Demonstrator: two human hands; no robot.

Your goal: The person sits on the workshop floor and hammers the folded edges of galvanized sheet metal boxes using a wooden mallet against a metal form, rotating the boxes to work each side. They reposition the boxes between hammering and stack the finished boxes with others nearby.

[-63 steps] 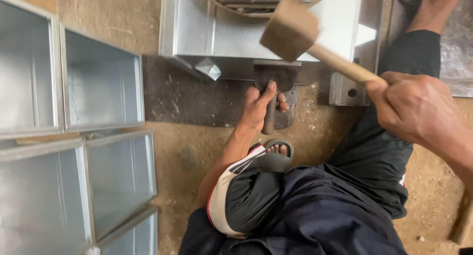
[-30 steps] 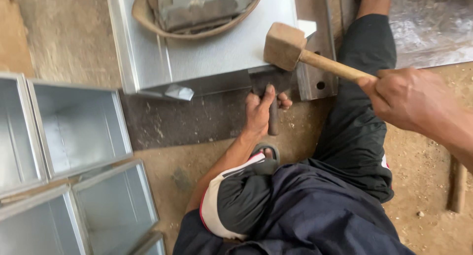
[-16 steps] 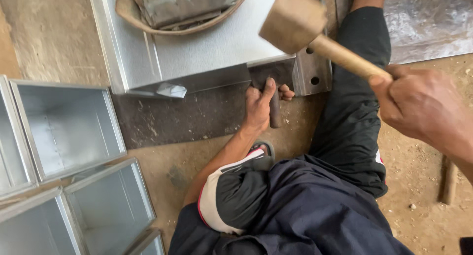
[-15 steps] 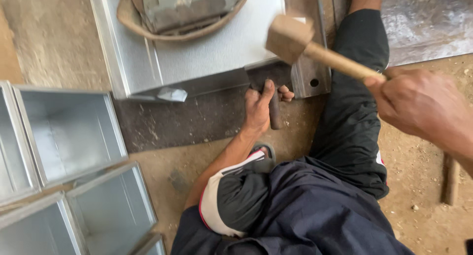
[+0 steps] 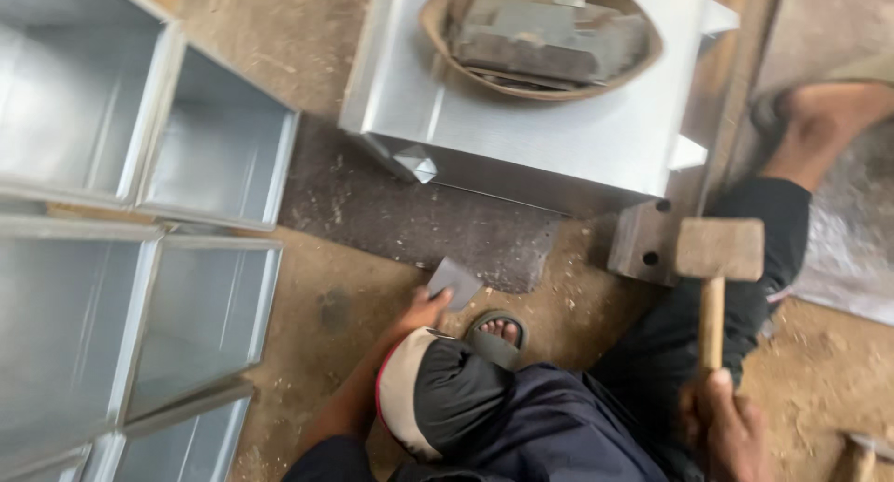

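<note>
Fingers of the left hand [image 5: 424, 310] pinch a small grey metal piece [image 5: 454, 281] just below the dark steel plate [image 5: 419, 226] on the floor. Right hand [image 5: 726, 431] is wrapped around the handle of a wooden mallet [image 5: 718, 251] — its head hangs right of that plate, beside a drilled metal block [image 5: 643, 242].

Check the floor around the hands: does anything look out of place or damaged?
Nothing looks damaged. The left hand holds a small grey metal piece beside the dark steel plate; the right hand grips the wooden mallet. The shiny sheet-metal box lies slightly askew.
</note>
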